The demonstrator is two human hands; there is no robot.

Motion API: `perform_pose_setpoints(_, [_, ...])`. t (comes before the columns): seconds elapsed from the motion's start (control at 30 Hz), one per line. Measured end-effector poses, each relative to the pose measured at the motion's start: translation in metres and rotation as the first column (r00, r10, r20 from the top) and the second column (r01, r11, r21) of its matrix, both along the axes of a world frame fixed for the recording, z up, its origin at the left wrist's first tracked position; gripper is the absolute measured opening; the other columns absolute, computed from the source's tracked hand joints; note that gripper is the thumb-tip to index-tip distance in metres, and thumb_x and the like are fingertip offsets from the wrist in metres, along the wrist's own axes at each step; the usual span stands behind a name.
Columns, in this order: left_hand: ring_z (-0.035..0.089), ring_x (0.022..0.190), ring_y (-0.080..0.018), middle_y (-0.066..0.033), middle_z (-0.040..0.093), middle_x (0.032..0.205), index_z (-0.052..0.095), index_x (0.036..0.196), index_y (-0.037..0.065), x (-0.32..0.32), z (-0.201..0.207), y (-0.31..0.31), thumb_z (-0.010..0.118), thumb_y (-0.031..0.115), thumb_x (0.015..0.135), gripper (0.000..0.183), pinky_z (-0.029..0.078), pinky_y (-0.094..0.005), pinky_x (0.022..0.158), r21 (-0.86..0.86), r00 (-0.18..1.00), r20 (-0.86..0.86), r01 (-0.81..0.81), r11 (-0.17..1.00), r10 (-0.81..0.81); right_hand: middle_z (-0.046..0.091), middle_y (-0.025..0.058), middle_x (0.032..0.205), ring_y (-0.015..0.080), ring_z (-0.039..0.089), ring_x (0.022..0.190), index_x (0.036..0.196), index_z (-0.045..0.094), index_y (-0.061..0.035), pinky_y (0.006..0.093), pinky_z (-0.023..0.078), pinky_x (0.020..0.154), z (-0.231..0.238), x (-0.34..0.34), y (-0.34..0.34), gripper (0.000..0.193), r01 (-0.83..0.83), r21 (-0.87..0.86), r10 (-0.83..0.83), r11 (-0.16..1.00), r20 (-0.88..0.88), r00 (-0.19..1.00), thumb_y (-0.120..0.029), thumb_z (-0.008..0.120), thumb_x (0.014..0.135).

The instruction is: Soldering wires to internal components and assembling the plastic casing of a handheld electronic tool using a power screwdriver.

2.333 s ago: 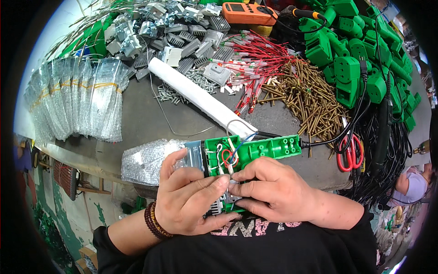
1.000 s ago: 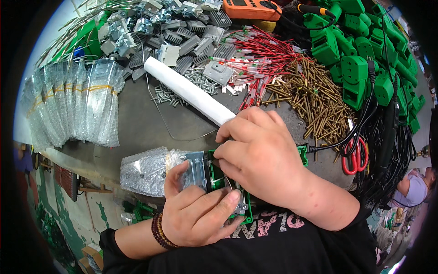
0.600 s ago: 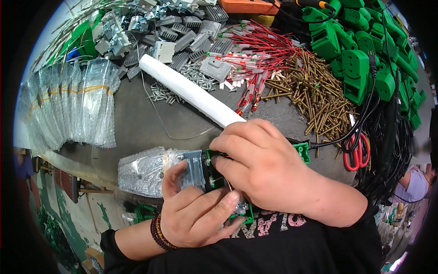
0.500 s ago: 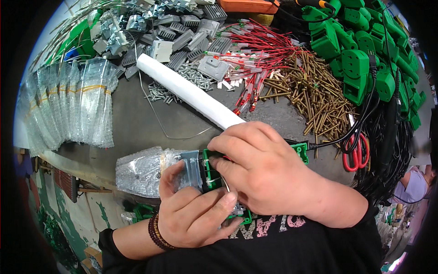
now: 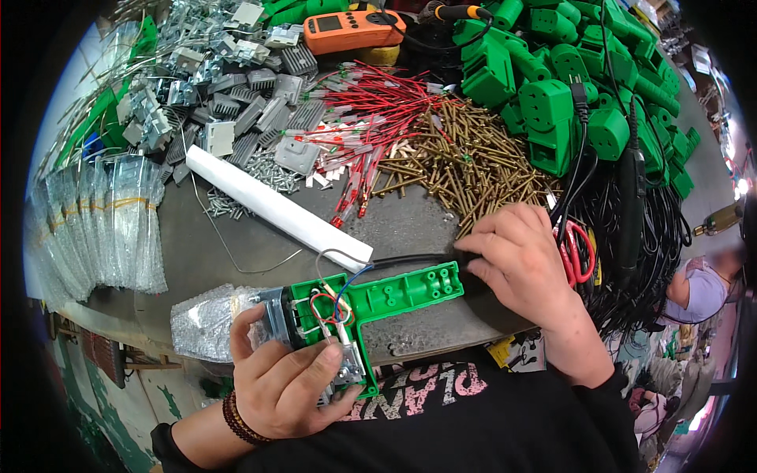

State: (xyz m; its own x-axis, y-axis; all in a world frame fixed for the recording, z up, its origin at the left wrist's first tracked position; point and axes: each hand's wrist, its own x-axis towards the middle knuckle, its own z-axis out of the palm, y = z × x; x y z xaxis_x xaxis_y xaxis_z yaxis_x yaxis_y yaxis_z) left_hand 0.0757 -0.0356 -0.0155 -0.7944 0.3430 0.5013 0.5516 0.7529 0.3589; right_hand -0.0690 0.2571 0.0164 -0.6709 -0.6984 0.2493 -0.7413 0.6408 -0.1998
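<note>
The left hand [image 5: 288, 386] has its grip around the green housing [image 5: 361, 299], handle [image 5: 415, 291] toward the right hand [image 5: 516, 256], pinching black cable [image 5: 414, 259].

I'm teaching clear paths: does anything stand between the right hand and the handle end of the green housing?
Nothing visible does: the right hand is just off the handle end of the green housing. The black cable runs along the handle's far side to the hand, not across the gap; whether gripped is unclear.

The housing [image 5: 408, 295] is green, its wires [image 5: 337, 303] red, blue and white
</note>
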Motion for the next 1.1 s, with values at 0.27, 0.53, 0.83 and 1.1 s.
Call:
perform_pose_setpoints(0.27, [0.058,0.064,-0.0185,-0.0025,0.068,0.081,0.063,0.122,0.006,-0.003,-0.004,0.001,0.081,0.029,0.067,0.062,0.043,-0.055,0.097,-0.034,0.999,-0.049,0.008,0.999,-0.01,0.066,-0.0012,0.09,0.0171,0.062,0.086,0.106,0.074,-0.0119,0.036,0.044,0.087,-0.007,0.003,0.01,0.031,-0.187,-0.067,0.185,0.98,-0.028,0.982,-0.006,0.069,0.076])
perform_pose_setpoints(0.53, [0.056,0.063,-0.0182,-0.0021,0.067,0.077,0.064,0.12,0.006,-0.002,-0.002,0.002,0.082,0.03,0.067,0.061,0.041,-0.0549,0.099,-0.036,0.999,-0.04,-0.014,0.999,0.012,0.066,0.0024,0.109,0.0208,0.06,0.098,0.11,0.072,-0.0102,0.0379,0.044,0.09,0.005,0.01,0.007,0.033,-0.151,0.119,0.166,0.981,-0.134,0.977,-0.007,0.066,0.078])
perform_pose_setpoints(0.83, [0.057,0.065,-0.0176,-0.0009,0.064,0.084,0.063,0.117,0.006,0.0,-0.005,0.003,0.087,0.028,0.064,0.062,0.044,-0.0525,0.095,0.028,0.996,-0.084,-0.015,1.0,0.017,0.059,0.0041,0.1,0.0235,0.058,0.096,0.118,0.066,-0.0072,0.0372,0.046,0.081,-0.014,0.021,-0.088,0.034,-0.359,-0.264,0.382,0.895,0.037,0.924,-0.013,0.061,0.084])
perform_pose_setpoints(1.1, [0.06,0.101,-0.0315,-0.012,0.063,0.12,0.063,0.113,0.008,0.0,0.019,0.003,0.087,0.036,0.064,0.061,0.034,-0.0611,0.102,-0.066,1.0,-0.02,-0.022,0.998,0.021,0.057,0.0009,0.099,0.0194,0.056,0.1,0.11,0.07,-0.0106,0.034,0.045,0.08,-0.006,0.032,-0.091,0.031,-0.383,-0.077,0.379,0.921,-0.062,0.923,-0.019,0.062,0.082])
